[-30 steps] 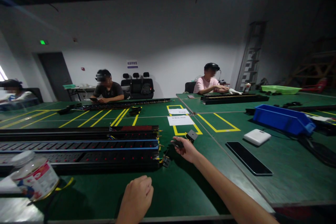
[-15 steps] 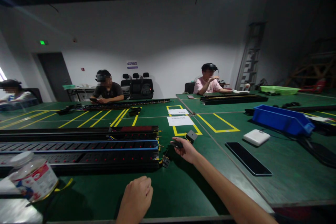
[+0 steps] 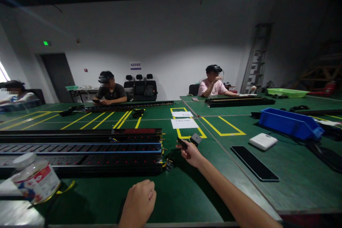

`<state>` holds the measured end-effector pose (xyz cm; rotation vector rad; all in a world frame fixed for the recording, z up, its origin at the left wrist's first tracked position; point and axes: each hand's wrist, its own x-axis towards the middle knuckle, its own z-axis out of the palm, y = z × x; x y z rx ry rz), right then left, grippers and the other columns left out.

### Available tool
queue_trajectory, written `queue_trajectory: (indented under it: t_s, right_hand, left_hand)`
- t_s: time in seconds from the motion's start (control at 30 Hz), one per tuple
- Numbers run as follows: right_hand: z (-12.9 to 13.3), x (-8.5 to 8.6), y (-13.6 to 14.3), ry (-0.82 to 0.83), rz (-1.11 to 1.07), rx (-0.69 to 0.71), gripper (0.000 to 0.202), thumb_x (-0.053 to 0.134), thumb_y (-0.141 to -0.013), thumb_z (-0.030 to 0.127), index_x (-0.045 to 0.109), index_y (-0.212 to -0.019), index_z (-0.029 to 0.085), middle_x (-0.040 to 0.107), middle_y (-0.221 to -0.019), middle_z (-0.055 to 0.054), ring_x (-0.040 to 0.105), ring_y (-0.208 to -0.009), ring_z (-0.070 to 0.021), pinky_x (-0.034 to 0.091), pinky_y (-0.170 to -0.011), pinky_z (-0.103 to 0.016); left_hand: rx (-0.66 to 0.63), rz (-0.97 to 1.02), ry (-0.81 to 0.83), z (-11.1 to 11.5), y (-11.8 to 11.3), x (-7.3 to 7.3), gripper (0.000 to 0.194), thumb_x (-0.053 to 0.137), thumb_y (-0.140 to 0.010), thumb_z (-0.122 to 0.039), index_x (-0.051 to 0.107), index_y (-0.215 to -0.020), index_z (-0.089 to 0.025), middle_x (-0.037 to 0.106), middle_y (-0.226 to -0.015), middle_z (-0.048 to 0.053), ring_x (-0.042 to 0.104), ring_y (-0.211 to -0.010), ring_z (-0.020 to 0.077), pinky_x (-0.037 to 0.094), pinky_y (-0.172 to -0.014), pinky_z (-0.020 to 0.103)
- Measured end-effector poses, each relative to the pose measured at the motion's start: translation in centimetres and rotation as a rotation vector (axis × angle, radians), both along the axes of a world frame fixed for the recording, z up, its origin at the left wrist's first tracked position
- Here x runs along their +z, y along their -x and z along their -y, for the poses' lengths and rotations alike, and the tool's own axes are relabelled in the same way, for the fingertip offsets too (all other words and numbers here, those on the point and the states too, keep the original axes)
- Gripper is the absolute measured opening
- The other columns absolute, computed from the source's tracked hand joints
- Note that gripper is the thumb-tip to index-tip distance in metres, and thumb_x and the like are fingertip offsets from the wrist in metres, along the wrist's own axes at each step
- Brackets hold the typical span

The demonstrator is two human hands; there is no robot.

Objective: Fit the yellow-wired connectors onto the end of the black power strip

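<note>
My left hand (image 3: 139,201) rests in a fist near the table's front edge. Its fingers are curled in and nothing shows sticking out of them. Farther forward, my right hand (image 3: 191,153) is closed on a small black piece (image 3: 182,143) whose kind I cannot make out. Just behind that hand lies a dark boxy part (image 3: 196,139). To the left run long black power strips (image 3: 112,160) with rows of sockets and red dots. Wires come out of their right ends, and a black plug-like part (image 3: 169,165) lies there.
A clear plastic jar (image 3: 36,180) stands at front left. Right of my arm lie a black-screened phone (image 3: 255,164), a white box (image 3: 263,141) and a blue bin (image 3: 290,123). Paper sheets (image 3: 184,124) lie on the green table (image 3: 213,192). Several people sit across from me.
The view has shifted slightly. My right hand keeps hold of the black piece, which is tilted a little differently. My left hand stays in its fist.
</note>
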<state>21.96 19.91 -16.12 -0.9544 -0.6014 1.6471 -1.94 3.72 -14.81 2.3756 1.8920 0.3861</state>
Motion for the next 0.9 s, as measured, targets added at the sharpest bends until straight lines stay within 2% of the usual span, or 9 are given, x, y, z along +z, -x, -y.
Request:
queue_trajectory:
  t_s: [0.23,0.4,0.6,0.77,0.9]
  right_hand:
    - [0.01,-0.06,-0.08,0.006,-0.021,0.001,0.010,0.060,-0.092,0.026,0.062,-0.092,0.016,0.056,-0.053,0.003,0.041,-0.032,-0.0058,0.028,-0.032,-0.015]
    - [0.29,0.50,0.08,0.037,-0.073,-0.013,0.020,0.041,-0.098,0.015,0.058,-0.088,0.016,0.051,-0.051,0.003,0.039,-0.033,-0.0061,0.026,-0.032,-0.015]
    - [0.38,0.72,0.06,0.061,-0.088,-0.061,0.012,0.048,-0.091,0.007,0.053,-0.089,0.018,0.060,-0.060,0.001,0.045,-0.038,-0.0053,0.030,-0.032,-0.011]
    - [0.01,0.44,-0.01,0.129,-0.090,-0.151,0.020,0.050,-0.088,0.001,0.052,-0.094,0.020,0.064,-0.067,-0.001,0.057,-0.045,-0.0078,0.045,-0.040,-0.012]
    - [0.07,0.49,0.10,0.118,-0.083,-0.118,0.019,0.052,-0.088,0.002,0.053,-0.095,0.019,0.063,-0.064,0.000,0.057,-0.045,-0.0085,0.047,-0.041,-0.013]
  left_hand:
    - [-0.002,-0.002,-0.011,0.03,0.05,-0.03,0.028,0.039,-0.087,-0.005,0.046,-0.063,-0.018,0.052,-0.067,-0.001,0.048,-0.062,0.0116,0.021,-0.061,0.031]
    - [-0.006,0.010,-0.013,0.14,-0.01,0.13,0.028,0.038,-0.087,-0.006,0.043,-0.063,-0.018,0.050,-0.066,-0.001,0.047,-0.061,0.0113,0.020,-0.060,0.031]
    - [-0.011,0.008,-0.002,0.08,-0.10,0.38,0.028,0.036,-0.088,-0.007,0.041,-0.063,-0.018,0.049,-0.066,-0.001,0.045,-0.061,0.0111,0.020,-0.060,0.030]
    - [-0.006,0.009,0.009,0.23,-0.14,0.51,0.028,0.035,-0.089,-0.007,0.040,-0.063,-0.018,0.048,-0.066,-0.001,0.044,-0.060,0.0110,0.020,-0.059,0.031]
    - [0.004,0.012,0.020,0.23,-0.08,0.35,0.028,0.036,-0.088,-0.007,0.042,-0.063,-0.018,0.050,-0.067,-0.001,0.045,-0.061,0.0111,0.021,-0.060,0.030]
